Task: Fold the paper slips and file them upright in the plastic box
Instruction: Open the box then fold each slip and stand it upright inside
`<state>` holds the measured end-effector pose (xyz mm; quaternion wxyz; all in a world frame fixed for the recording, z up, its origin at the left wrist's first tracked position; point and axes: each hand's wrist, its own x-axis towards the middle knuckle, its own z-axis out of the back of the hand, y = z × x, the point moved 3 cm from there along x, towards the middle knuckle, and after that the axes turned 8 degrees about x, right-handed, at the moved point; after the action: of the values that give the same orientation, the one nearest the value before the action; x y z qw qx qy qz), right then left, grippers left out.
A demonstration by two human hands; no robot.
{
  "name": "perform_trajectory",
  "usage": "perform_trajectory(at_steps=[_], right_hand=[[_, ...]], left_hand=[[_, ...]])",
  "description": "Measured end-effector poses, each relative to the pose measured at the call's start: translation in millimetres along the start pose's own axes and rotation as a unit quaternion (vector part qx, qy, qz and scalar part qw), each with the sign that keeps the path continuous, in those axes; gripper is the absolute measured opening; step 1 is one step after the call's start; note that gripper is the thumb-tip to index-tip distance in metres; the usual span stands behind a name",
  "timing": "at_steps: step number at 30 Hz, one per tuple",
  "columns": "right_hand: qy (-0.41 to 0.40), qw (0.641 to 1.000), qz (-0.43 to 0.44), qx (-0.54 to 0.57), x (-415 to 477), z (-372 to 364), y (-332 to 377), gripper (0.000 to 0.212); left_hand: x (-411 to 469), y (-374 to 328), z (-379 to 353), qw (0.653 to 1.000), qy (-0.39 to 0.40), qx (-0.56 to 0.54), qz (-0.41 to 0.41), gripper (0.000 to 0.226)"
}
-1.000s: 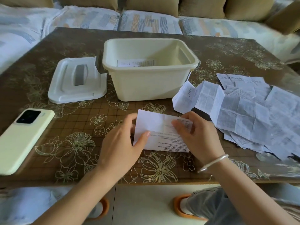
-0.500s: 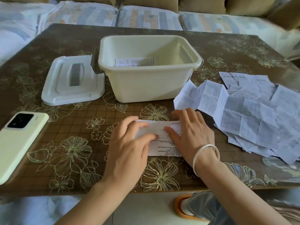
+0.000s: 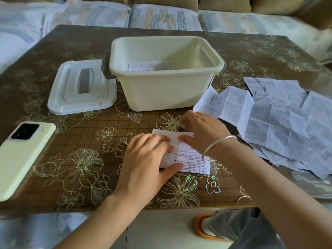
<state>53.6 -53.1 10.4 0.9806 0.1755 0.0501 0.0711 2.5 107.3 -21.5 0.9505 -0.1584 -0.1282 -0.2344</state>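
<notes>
Paper covered the right side of the tabletop (image 3: 71,51): a loose pile (image 3: 287,123) of creased, unfolded sheets that overlapped one another. Near the front edge, in the middle, one slip (image 3: 195,163) lay flat and folded over, with print showing at its near right corner. The left hand (image 3: 145,162) rested on its left half, fingers (image 3: 158,141) nearly straight and pressed onto the paper, thumb stretched along the near edge. The right hand (image 3: 204,132) covered the far right part, thumb on the paper, fingers bent with their tips down at the far edge; whether they pinched that edge could not be told. A bracelet (image 3: 220,146) hung on the right wrist. Behind the hands stood the box (image 3: 161,92), uncovered, with a printed sheet (image 3: 150,65) showing inside just over its near rim. The lid (image 3: 80,87) lay just left of the box, handle up. A phone (image 3: 23,155) lay camera side up at the left edge.
</notes>
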Motion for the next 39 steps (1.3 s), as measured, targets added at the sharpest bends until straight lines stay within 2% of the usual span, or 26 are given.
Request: perform_trajectory(at_steps=[3,8,15,17,19,20,22,25,27,29,32,35,37,39], right_hand=[[0.044,0.998,-0.038,0.013,-1.0,1.2,-6.1,0.040],[0.063,0.986,-0.061,0.145,-21.5,3.3,-18.7,0.037],[0.086,0.977,-0.043,0.190,-50.3,-2.0,-26.4,0.060],[0.064,0.977,-0.037,0.199,-56.8,-3.1,-29.5,0.067],[-0.003,0.982,-0.003,0.187,-60.7,-1.9,-31.8,0.053],[-0.052,0.984,0.037,0.169,-62.0,1.1,-31.9,0.042],[-0.114,0.978,0.128,0.123,-66.1,4.7,-30.0,0.041],[-0.066,0.969,0.212,0.108,-72.3,-3.7,-27.3,0.028],[-0.022,0.968,0.228,0.106,-75.0,-9.7,-24.5,0.042],[-0.029,0.966,0.243,0.085,-75.3,-13.3,-21.9,0.049],[-0.067,0.956,0.273,0.083,-76.0,-13.3,-17.6,0.038],[-0.111,0.946,0.286,0.108,-76.7,-13.3,-11.8,0.028],[-0.143,0.949,0.252,0.128,-72.7,-12.4,-9.3,0.029],[-0.171,0.949,0.205,0.166,-66.8,-11.3,-9.2,0.031]], left_hand=[[-2.4,2.8,0.2,1.000,0.009,-0.004,-0.003,0.046],[-6.4,8.9,7.3,1.000,-0.012,-0.001,0.023,0.038],[-6.9,6.5,7.7,1.000,-0.016,-0.018,0.019,0.025],[-5.9,7.1,8.0,1.000,-0.015,-0.026,0.008,0.021],[-5.4,8.8,8.0,1.000,-0.014,-0.026,0.000,0.020],[-5.0,10.0,8.1,1.000,-0.013,-0.025,-0.003,0.019],[-3.5,12.4,8.7,1.000,-0.007,-0.028,-0.009,0.019],[-0.8,15.3,10.2,0.999,-0.005,-0.039,-0.020,0.019],[0.0,16.5,11.2,0.999,-0.007,-0.046,-0.026,0.020],[-0.3,16.8,12.2,0.998,-0.008,-0.051,-0.032,0.021],[-0.6,18.1,13.4,0.998,-0.008,-0.049,-0.038,0.023],[-2.7,23.0,13.4,0.998,0.006,-0.050,-0.044,0.043],[-5.2,27.6,12.1,0.997,0.020,-0.063,-0.046,0.053],[-8.3,30.5,11.2,0.995,0.037,-0.075,-0.046,0.048]])
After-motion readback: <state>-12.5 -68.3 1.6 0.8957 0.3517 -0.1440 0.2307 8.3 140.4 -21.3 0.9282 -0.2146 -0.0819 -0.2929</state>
